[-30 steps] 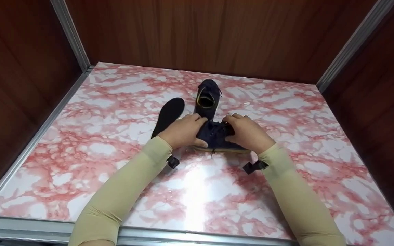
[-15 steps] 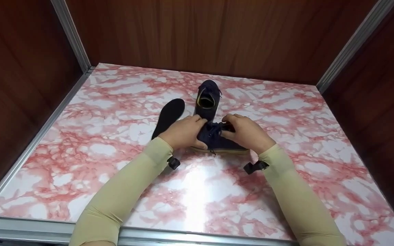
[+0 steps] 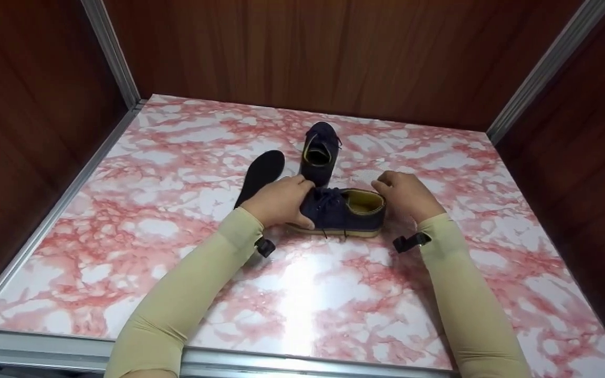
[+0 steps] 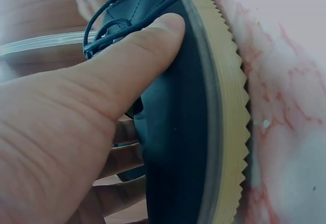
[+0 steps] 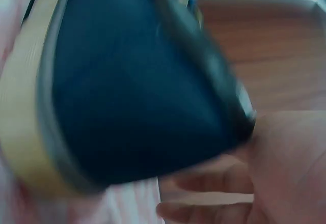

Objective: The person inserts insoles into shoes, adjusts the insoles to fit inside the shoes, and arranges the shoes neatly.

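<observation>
A navy lace-up shoe [image 3: 357, 223] lies sole down and sideways in front of me in the head view, its opening with a yellowish lining facing up and its heel to the right. My left hand [image 3: 281, 202] grips the toe end, thumb on the near side [image 4: 168, 28] and fingers round the far side. Just off the heel, my right hand [image 3: 407, 194] has loosely bent fingers and nothing in them; the right wrist view shows its fingers [image 5: 214, 178] beyond the heel [image 5: 137, 107]. Laces [image 4: 132, 28] cross the shoe beside my left thumb.
A second navy shoe [image 3: 319, 149] stands behind the first, toe pointing away. Left of it a black insole [image 3: 263, 170] lies partly behind my left hand. Brown panels [image 3: 302, 58] enclose the red-and-white marbled tabletop [image 3: 176, 273] at the back and sides; a metal rail [image 3: 260, 359] runs along the front.
My right hand has left the shoe's laces and opening and moved right, past the heel, uncovering the yellowish lining. The left hand keeps its grip on the toe end.
</observation>
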Demonstrator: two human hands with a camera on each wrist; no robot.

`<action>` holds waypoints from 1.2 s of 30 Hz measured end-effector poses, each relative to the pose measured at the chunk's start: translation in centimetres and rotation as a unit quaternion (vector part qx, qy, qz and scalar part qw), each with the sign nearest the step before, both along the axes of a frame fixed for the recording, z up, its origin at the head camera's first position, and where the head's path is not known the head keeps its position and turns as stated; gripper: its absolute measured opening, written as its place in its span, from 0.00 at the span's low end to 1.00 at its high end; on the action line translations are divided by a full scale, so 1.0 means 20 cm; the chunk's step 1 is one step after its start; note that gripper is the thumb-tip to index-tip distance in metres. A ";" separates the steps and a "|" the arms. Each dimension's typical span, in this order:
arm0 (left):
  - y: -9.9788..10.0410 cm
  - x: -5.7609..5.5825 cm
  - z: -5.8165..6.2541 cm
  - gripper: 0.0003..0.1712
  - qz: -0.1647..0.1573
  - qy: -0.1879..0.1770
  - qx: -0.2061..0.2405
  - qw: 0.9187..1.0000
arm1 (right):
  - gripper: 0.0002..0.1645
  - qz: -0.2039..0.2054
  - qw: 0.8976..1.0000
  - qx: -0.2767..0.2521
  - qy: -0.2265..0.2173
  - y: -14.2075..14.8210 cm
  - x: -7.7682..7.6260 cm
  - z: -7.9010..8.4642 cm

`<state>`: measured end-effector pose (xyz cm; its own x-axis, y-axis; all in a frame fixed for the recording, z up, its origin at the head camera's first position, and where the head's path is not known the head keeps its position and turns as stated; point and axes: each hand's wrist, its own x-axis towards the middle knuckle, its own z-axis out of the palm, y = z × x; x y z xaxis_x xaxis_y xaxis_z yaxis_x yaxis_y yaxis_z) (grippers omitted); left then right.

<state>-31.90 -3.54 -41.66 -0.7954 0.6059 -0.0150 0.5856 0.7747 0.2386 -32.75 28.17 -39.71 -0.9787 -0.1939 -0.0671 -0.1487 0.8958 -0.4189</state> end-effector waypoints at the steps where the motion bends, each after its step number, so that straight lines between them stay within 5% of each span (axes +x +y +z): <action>1: 0.00 0.00 0.00 0.60 0.000 -0.002 0.000 1.000 | 0.30 -0.001 1.000 0.007 -0.002 0.02 0.00 -0.01; 11: -0.03 0.00 0.03 0.59 -0.007 -0.006 -0.010 1.000 | 0.26 -0.004 0.997 0.066 -0.038 0.09 0.00 -0.07; 36: -0.14 0.02 0.11 0.63 0.012 -0.045 -0.051 0.998 | 0.23 0.006 0.993 0.116 0.005 0.07 -0.04 -0.13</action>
<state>-31.57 -6.44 -39.45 -0.8020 0.5788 -0.1478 0.5466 0.8109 0.2091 -33.45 29.62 -42.31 -0.9773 -0.1861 -0.1011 -0.1633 0.9661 -0.2001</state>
